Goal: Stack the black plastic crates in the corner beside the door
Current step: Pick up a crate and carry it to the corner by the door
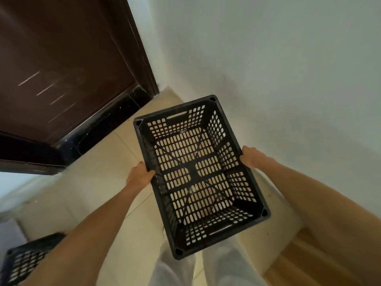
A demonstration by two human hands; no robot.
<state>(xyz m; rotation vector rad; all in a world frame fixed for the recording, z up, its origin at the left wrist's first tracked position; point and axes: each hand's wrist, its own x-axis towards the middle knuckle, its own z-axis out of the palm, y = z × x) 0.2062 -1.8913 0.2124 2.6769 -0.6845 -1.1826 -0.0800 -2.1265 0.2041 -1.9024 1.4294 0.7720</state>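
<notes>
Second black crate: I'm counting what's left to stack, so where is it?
In the head view, the second crate sits on the floor at bottom left, beside the left forearm.

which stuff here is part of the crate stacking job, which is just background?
Job:
- held black crate, empty, carried in both hands
- left hand and right hand, one grip on each long side
- second black crate, on the floor at lower left
- corner floor beside the door

Background:
- white wall
- wooden surface, lower right
</notes>
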